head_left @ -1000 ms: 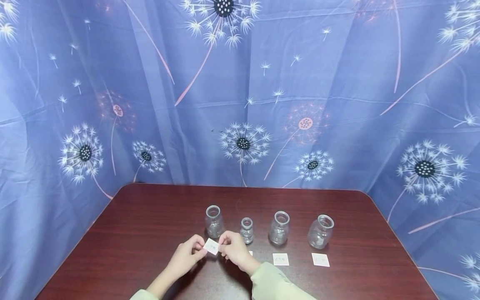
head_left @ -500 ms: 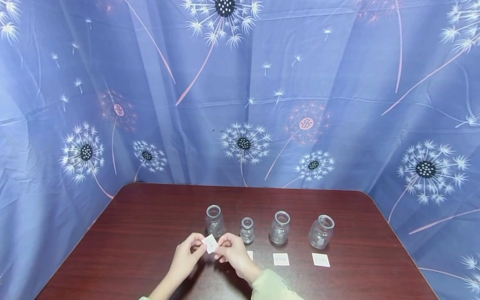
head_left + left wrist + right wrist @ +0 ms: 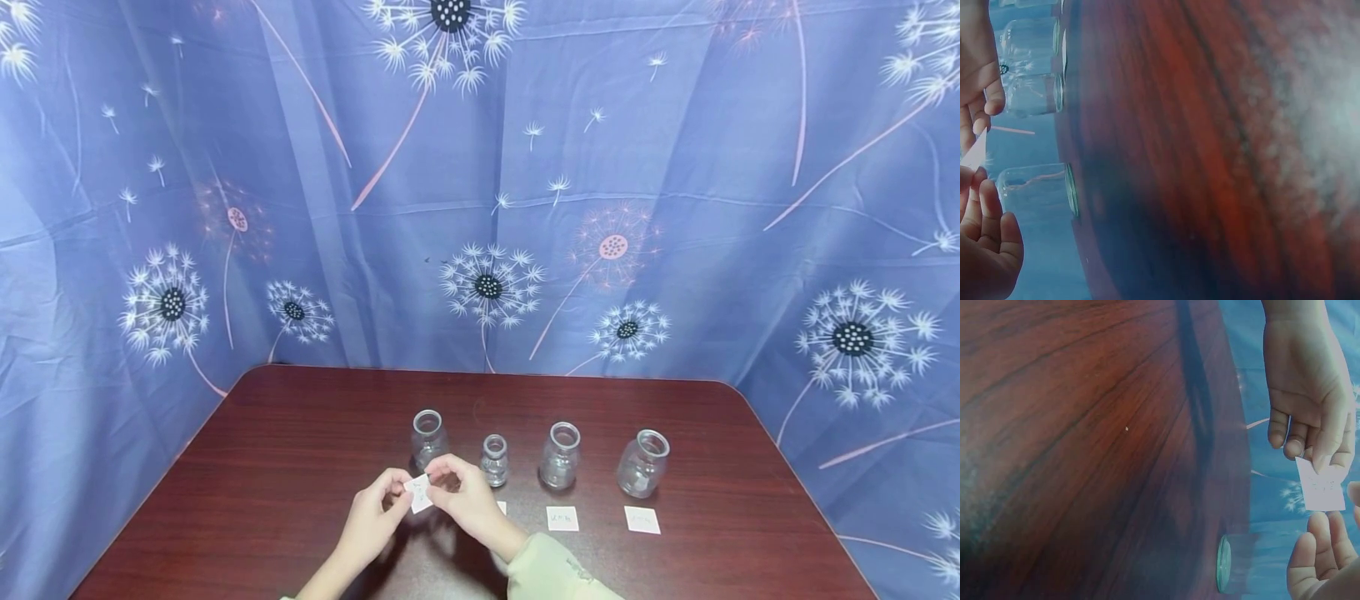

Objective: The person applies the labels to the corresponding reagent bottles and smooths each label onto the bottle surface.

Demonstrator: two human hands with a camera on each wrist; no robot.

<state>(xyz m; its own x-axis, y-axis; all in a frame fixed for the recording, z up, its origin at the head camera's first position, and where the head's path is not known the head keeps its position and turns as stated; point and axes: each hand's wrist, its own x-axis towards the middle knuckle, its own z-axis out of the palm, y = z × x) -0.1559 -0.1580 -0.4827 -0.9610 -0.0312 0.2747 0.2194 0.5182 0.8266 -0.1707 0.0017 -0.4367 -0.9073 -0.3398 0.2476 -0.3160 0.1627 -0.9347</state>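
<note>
My left hand point(image 3: 372, 508) pinches a small white paper label point(image 3: 419, 493) with handwriting by one edge, above the table. In the right wrist view, its thumb lies across the label point(image 3: 1321, 487). My right hand point(image 3: 468, 504) is at the label's other side, fingertips near or touching its edge, with the thumb apart from the fingers. In the left wrist view, the label point(image 3: 975, 153) stands nearly edge-on between both hands. Just behind the hands stands a clear glass jar point(image 3: 428, 429), its lower part partly hidden by them.
A small glass jar point(image 3: 494, 462) and two bigger ones, a middle jar point(image 3: 559, 458) and a right jar point(image 3: 642, 465), stand in a row. White labels, one middle point(image 3: 562, 518) and one right point(image 3: 642, 520), lie before them. Another label point(image 3: 502, 507) is partly hidden.
The label has turned between my hands and now stands more upright. My right hand's fingers have lifted and spread from the thumb, while my left hand keeps its pinch.
</note>
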